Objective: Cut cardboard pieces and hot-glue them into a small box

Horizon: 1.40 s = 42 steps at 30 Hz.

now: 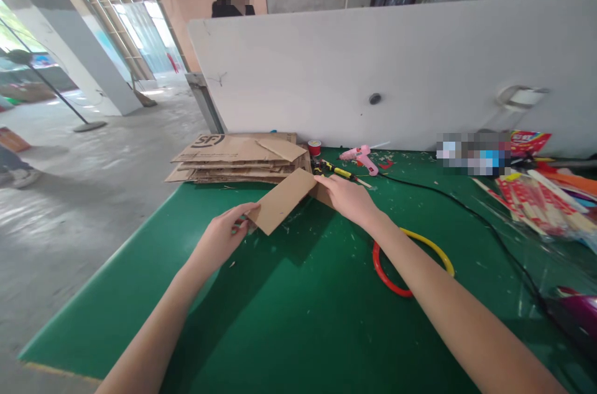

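A small brown rectangle of cardboard (283, 201) is held tilted above the green table. My left hand (226, 229) pinches its lower left corner between thumb and fingers. At the upper right end, my right hand (347, 196) grips the same cardboard, with the thumb or a finger along its edge. A second brown cardboard part (321, 194) shows under my right hand; whether it joins the first piece I cannot tell. Just behind lies a stack of flattened cardboard (233, 155) with black SF lettering.
On the green table (261, 319) lie a red and yellow ring (394, 285), a pink glue gun (361, 158) with a black cord, a yellow-black cutter (338, 170), a red tape roll (314, 147) and packaged sticks (536, 201). A white panel (326, 71) stands behind; a person is beyond it.
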### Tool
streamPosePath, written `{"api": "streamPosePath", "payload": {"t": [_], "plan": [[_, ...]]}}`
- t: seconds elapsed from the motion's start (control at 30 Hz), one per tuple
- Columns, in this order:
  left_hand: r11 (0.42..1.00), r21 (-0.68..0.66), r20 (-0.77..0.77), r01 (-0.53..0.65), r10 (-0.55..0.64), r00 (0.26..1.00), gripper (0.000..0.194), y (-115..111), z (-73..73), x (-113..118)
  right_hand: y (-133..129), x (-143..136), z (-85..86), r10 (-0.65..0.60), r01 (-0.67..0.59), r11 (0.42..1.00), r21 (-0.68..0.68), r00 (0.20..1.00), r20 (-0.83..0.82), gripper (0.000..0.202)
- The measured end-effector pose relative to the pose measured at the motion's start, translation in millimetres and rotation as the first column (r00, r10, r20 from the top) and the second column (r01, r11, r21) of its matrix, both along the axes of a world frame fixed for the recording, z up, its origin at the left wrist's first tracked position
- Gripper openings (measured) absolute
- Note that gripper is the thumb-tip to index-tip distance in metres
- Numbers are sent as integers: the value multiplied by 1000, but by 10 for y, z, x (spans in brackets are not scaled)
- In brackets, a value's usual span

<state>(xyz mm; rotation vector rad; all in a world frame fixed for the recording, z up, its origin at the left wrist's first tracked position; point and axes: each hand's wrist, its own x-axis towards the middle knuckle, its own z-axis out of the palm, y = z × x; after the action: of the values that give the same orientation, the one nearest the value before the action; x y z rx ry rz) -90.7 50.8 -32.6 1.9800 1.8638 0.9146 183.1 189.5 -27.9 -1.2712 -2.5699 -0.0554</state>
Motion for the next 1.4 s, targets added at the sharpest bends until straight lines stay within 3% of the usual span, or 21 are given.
{"api": "streamPosePath", "payload": {"t": [0.1,0.17,0.23,0.33,0.47,0.6,0.77,0.93,1.03,1.13,1.27,1.4], "plan": [[994,88,-10,-58,59,998,41,22,35,3,-7,18,72,-6,4,999,-39,999,-40,55],[980,158,60,-125,117,991,52,61,116,-4,-13,37,139,-23,12,995,-99,994,-111,67],[959,215,156,-186,155,976,64,121,252,-7,-28,48,198,-49,14,983,-180,981,-190,77],[931,272,268,-244,170,948,65,235,522,22,-66,36,231,-50,-31,958,-285,961,-271,81],[917,301,306,-264,170,937,59,355,845,136,-78,3,153,-16,-113,919,-377,946,-323,78],[932,263,265,-251,180,947,60,417,977,265,1,9,-4,-18,-143,888,-438,939,-344,73],[955,193,256,-224,171,951,56,500,980,384,109,47,-158,15,-149,876,-458,959,-284,67],[976,148,311,-162,109,944,50,575,979,455,79,15,-164,25,-142,891,-432,964,-266,59],[987,124,341,-104,56,938,48,604,989,492,27,-78,-133,49,-176,921,-348,937,-346,50],[992,119,353,-32,-12,935,47,636,974,520,31,-199,-123,101,-284,907,-312,864,-493,38],[995,88,340,43,-71,938,44,664,803,481,137,-347,-143,46,-264,907,-329,837,-545,28],[998,-7,229,55,-52,972,31,661,458,382,214,-423,-170,81,-291,903,-317,839,-539,27]]}}
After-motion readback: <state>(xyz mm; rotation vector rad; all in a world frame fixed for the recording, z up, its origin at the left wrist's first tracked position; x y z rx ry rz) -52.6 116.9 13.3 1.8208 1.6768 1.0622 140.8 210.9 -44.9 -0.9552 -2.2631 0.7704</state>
